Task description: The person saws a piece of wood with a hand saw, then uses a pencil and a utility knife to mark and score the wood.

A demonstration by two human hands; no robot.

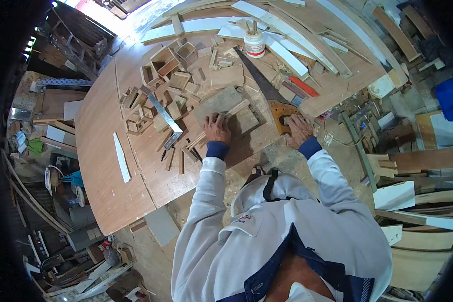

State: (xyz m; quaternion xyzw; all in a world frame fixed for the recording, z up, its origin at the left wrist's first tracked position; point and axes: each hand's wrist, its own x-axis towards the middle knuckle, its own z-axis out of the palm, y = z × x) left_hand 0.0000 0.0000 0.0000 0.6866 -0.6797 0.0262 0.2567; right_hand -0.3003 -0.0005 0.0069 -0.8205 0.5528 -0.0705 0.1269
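Note:
My right hand (299,129) is closed around the wooden handle of a handsaw (260,78), whose dark blade points away toward the back of the table. With fingers bent, my left hand (217,128) presses a thin wooden strip (239,107) down on a worn wooden board (247,120). The strip runs slantwise under the hand, so part of it is hidden. The saw blade lies to the right of the board, apart from the strip. Left of my left hand is a try square (166,117) with a metal blade, resting among small wooden pieces.
Small wooden frames (162,63) and offcuts cover the middle of the table (98,166). A white tub (254,44) holding sticks stands behind the saw, and a red-handled tool (304,86) lies to its right. Long boards (297,35) line the back edge; stacked timber (423,201) fills the right.

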